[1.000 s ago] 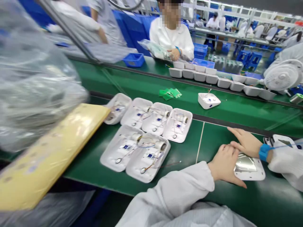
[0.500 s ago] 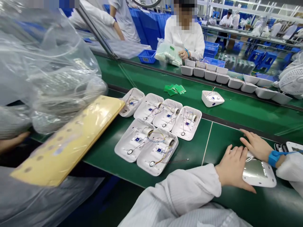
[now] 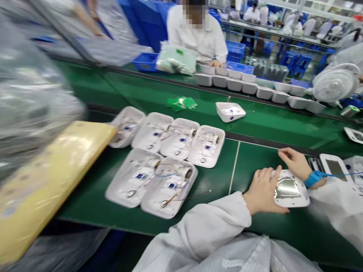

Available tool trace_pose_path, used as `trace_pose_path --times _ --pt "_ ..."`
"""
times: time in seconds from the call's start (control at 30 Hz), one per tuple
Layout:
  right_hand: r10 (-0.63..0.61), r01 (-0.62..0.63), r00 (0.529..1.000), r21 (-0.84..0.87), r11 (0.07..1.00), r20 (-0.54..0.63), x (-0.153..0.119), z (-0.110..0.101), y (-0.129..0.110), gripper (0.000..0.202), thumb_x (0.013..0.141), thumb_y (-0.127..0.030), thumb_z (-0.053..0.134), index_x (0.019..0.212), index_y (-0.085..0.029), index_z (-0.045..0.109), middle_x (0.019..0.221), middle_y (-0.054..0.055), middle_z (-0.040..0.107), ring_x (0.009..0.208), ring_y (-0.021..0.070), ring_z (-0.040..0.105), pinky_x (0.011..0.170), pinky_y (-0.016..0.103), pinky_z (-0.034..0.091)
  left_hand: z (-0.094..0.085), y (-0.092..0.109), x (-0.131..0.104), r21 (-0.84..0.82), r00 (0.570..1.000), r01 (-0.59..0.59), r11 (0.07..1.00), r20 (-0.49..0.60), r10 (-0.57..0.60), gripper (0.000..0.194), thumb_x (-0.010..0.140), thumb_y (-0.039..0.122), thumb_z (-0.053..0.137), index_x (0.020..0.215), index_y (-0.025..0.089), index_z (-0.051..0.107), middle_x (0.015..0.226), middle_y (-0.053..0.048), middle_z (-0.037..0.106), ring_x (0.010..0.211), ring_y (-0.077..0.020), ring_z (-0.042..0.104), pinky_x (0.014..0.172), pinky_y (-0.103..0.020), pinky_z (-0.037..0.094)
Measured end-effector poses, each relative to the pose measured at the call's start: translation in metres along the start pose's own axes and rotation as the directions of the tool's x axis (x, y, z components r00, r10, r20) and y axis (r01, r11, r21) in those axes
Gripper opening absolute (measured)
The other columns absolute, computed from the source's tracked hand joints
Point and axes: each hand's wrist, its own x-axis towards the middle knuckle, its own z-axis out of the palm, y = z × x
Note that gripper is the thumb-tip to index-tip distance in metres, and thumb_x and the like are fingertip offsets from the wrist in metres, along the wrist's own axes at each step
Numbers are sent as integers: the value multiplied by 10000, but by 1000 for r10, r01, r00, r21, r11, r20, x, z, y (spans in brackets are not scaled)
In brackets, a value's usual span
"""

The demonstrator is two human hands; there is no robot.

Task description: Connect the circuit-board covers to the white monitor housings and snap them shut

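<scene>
A white front cover (image 3: 301, 201) with a shiny rectangular window lies face up on the green table at the right. My left hand (image 3: 262, 192) holds it by the left edge, fingers over the top corner and thumb along the lower side. Just above the cover's upper edge is my right hand (image 3: 297, 164), a blue wrist strap (image 3: 314, 178) on its wrist. Its fingers are curled in; whether anything small is between them is hidden. Left of my hands sit several white shells (image 3: 206, 147) with wires, small blue boards and round parts inside.
A yellow stack in clear wrap (image 3: 62, 166) and a large plastic bag (image 3: 31, 98) fill the left. On the belt are green boards (image 3: 181, 102) and one shell (image 3: 230, 111). More covers (image 3: 334, 166) lie right. A co-worker (image 3: 197, 34) sits opposite near a fan (image 3: 336, 83).
The view has swung, shifting everything leftward. My right hand's spread fingers have curled in, and my left hand's fingers have drawn together at the cover. The co-worker's hand has moved from the bag to the shells.
</scene>
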Motion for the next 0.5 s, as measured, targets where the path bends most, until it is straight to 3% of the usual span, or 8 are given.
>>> trace_pose_path --times 0.07,0.1,0.17,0.23,0.3,0.37,0.43,0.5 --pt "165 -131 979 252 959 -117 -13 -4 -1 452 839 -579 602 1000 -165 688 986 113 736 890 254 699 869 416 547 -1 -2 -1 -24 1000 0 1000 -10 -1 1396 489 792 756 1574 113 199 1402 -229 497 1254 -403 488 1062 -567 372" --pt "248 -196 963 366 910 -100 -23 -7 -1 475 829 -582 622 1047 -163 677 1048 118 730 923 256 701 878 413 548 -2 -5 -1 -26 999 -6 1000 -40 5 1394 489 781 763 1569 107 195 1404 -232 495 1259 -406 490 1060 -573 378" --pt "323 -314 943 512 799 74 -47 -11 -3 552 833 -576 636 1217 -180 628 1241 126 680 1044 265 688 909 406 549 -3 -10 -2 -9 989 -42 999 -140 40 1384 512 775 757 1565 95 170 1411 -246 486 1265 -413 494 1058 -583 386" --pt "267 -356 934 547 757 238 -73 -17 -9 667 849 -561 637 1397 -201 514 1375 128 606 1156 272 649 945 405 542 -4 -16 -2 30 961 -117 993 -250 121 1362 564 781 730 1571 85 133 1411 -257 475 1272 -415 493 1083 -590 371" --pt "162 -263 958 503 823 236 -94 -22 -19 803 852 -531 652 1522 -197 363 1376 138 597 1158 274 643 948 417 542 -4 -21 -1 71 913 -214 974 -341 225 1325 632 793 693 1581 77 108 1398 -261 479 1304 -414 477 1140 -609 318" --pt "44 -77 994 364 928 97 -107 -28 -34 895 833 -477 695 1572 -205 270 1350 139 601 1125 279 652 944 430 541 -5 -26 1 78 862 -278 958 -419 284 1286 685 773 688 1594 94 83 1443 -271 431 1395 -427 399 1176 -635 270" --pt "-110 117 993 162 980 -51 -113 -33 -49 939 798 -412 739 1584 -237 255 1363 132 585 1134 291 645 947 430 539 -7 -31 3 -14 848 -276 961 -474 237 1264 690 710 736 1607 162 60 1551 -272 296 1482 -437 279 1179 -638 280" --pt "-260 265 955 16 964 -144 -113 -35 -62 963 762 -351 764 1582 -260 268 1382 125 570 1171 302 628 949 417 541 -10 -37 5 -285 888 -217 934 -454 68 1233 702 637 774 1609 251 32 1624 -244 171 1499 -408 279 1167 -577 352"
